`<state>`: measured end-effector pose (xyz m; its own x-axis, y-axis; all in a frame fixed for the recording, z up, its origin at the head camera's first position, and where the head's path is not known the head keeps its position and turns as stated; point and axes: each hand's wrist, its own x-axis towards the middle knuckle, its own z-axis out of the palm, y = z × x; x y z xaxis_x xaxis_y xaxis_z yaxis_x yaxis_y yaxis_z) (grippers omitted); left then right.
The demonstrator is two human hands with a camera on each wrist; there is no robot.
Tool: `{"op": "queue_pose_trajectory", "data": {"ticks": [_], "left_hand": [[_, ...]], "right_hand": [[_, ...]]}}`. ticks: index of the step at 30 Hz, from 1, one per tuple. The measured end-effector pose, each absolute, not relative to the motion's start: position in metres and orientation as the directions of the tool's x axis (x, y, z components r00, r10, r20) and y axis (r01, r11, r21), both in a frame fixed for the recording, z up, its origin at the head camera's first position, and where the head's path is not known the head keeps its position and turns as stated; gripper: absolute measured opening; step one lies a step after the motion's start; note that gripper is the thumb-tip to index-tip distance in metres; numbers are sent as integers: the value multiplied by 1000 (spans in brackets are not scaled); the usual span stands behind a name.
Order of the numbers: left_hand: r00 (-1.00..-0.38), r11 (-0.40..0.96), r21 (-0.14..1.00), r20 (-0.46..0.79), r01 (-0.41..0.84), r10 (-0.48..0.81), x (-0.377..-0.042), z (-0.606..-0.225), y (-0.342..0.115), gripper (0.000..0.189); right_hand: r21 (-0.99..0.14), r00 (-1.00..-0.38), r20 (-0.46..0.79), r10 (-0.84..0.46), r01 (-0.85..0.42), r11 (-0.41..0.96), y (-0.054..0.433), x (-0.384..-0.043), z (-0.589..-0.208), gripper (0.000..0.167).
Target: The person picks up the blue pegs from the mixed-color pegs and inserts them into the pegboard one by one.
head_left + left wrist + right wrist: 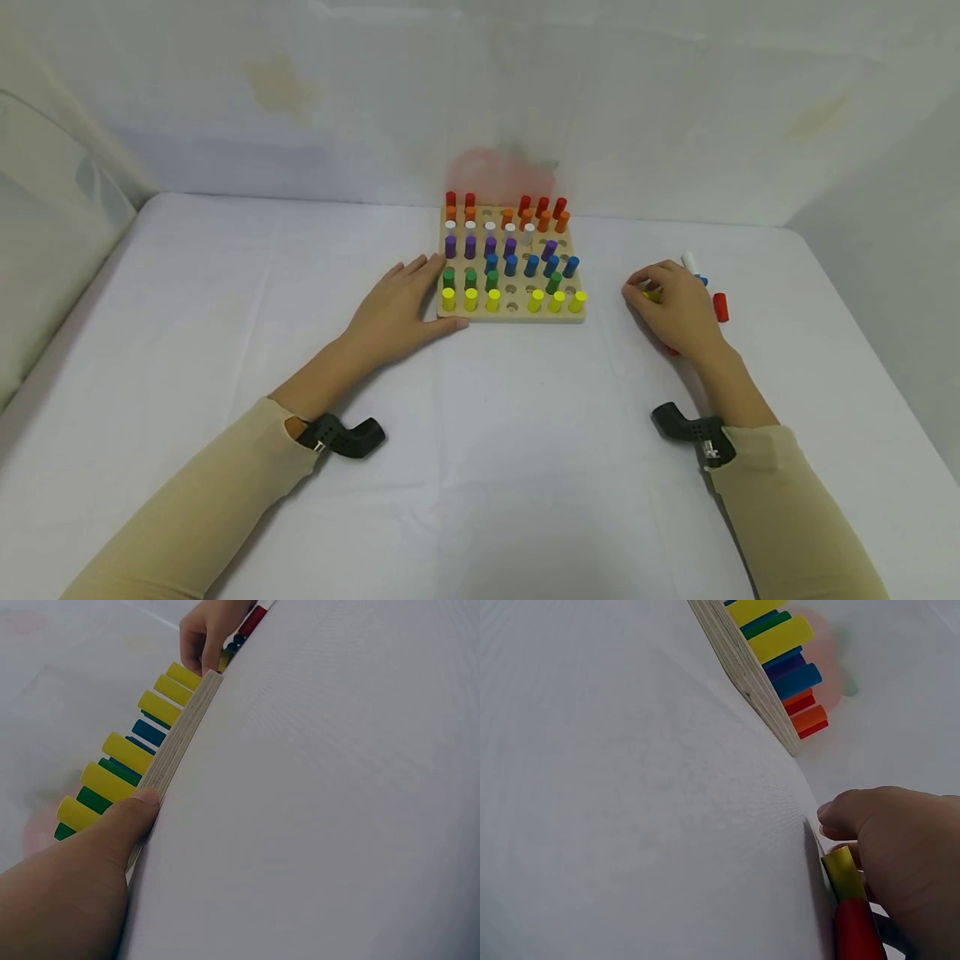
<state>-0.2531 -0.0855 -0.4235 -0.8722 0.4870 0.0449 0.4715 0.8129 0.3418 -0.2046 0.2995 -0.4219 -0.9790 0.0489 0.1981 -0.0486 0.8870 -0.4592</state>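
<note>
A wooden pegboard (517,319) stands on the white table, with rows of upright pegs: red at the back, then orange, white, purple, blue, green, and yellow pegs (535,301) in front. Bare holes show in several rows. My left hand (397,312) rests against the board's left side, fingers straight; its thumb (146,796) lies along the front edge. To the right of the board, my right hand (675,304) is over loose pegs, thumb and forefinger tips close together. A yellow peg (844,874) lies beneath it. I cannot tell whether the fingertips pinch anything.
Around the right hand lie a white peg (689,262), a blue peg (702,280) and a red peg (721,307). Another red peg (857,930) is close under the palm. A white-covered wall (360,100) rises behind the table's back edge.
</note>
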Motion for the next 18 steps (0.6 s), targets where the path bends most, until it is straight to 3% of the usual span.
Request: {"op": "queue_pose_trajectory", "data": {"ticks": [18], "left_hand": [[-873,812,345,48,470,485,-253,-424,-86,102]], "right_hand": [[-442,-992,125,4,-53,896,297,-202,-412,32]]}}
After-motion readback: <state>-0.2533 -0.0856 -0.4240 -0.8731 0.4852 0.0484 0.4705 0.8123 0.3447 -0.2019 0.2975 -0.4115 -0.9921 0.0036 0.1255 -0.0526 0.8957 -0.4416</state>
